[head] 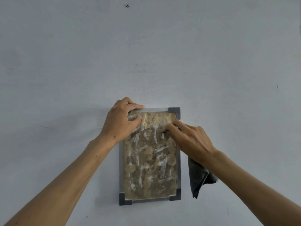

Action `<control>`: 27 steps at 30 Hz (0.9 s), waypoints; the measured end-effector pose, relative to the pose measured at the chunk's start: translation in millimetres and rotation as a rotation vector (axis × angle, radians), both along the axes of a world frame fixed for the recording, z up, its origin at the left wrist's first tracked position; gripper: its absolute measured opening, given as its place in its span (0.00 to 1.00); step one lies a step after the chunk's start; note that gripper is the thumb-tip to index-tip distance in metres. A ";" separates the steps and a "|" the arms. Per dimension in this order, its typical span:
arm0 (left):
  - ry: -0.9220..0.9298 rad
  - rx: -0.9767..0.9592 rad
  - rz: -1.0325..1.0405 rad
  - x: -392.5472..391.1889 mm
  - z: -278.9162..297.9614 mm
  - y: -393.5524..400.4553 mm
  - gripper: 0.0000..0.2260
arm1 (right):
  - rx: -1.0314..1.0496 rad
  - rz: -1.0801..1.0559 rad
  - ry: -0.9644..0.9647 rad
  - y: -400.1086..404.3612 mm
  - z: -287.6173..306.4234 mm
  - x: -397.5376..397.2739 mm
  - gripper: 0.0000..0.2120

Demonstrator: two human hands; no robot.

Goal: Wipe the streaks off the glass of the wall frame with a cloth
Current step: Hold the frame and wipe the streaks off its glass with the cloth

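Note:
A small upright frame [178, 163] with grey edges and dark corner pieces hangs on the pale wall. Its glass [149, 168] is covered in white streaks over a brown, speckled picture. My left hand [119, 121] grips the frame's top left corner, fingers curled over the top edge and thumb on the glass. My right hand [189, 141] presses a dark grey cloth [199, 175] against the upper right part of the glass. Most of the cloth hangs down below my wrist, to the right of the frame; only a sliver shows under my fingertips.
A pale bluish wall [146, 54] fills the view. A small dark screw or nail [127, 5] sits high up on the wall, left of centre. A few tiny marks dot the wall at the right.

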State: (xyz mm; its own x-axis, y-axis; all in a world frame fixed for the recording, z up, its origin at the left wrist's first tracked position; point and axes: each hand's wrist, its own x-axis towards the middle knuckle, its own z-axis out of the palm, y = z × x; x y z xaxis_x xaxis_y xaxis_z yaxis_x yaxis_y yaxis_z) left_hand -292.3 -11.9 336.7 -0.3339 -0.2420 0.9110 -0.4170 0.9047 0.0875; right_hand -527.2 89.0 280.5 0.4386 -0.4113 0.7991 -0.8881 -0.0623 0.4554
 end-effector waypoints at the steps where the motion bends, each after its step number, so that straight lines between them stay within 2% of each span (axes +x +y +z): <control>1: 0.002 0.001 -0.002 0.1 -0.4 -0.3 0.14 | -0.021 -0.015 -0.030 -1.0 10.4 0.2 0.05; 5: 0.011 0.001 -0.008 -0.1 -0.9 0.1 0.14 | -0.126 -0.033 -0.201 -4.2 21.4 5.0 0.05; 10: 0.008 0.009 -0.009 -0.4 -0.7 0.0 0.14 | 0.052 0.002 -0.065 3.9 -24.1 2.2 0.04; 13: 0.009 0.012 -0.010 -0.7 -0.3 -0.4 0.14 | 0.036 -0.022 0.003 2.7 -4.5 -1.8 0.05; 16: 0.017 0.008 -0.013 -1.0 -0.2 -0.8 0.14 | -0.121 -0.049 -0.171 -2.8 29.9 3.1 0.05; 18: 0.024 0.003 -0.013 -1.6 -0.2 -0.7 0.14 | -0.160 -0.041 -0.244 -7.5 30.6 6.6 0.06; 23: 0.021 0.001 -0.010 -1.8 -0.9 -0.9 0.14 | 0.010 0.039 -0.134 -0.3 -19.6 9.3 0.04; 27: 0.025 -0.002 -0.013 -1.8 0.1 -1.4 0.14 | -0.087 0.029 -0.164 -5.1 8.9 11.3 0.08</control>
State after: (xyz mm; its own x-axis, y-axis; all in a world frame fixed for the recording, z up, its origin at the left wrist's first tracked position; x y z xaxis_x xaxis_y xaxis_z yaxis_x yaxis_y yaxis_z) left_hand -294.1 -13.4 336.8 -0.3145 -0.2361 0.9195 -0.4028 0.9102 0.0959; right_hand -516.0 83.9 289.4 0.3103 -0.3267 0.8928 -0.9493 -0.0562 0.3093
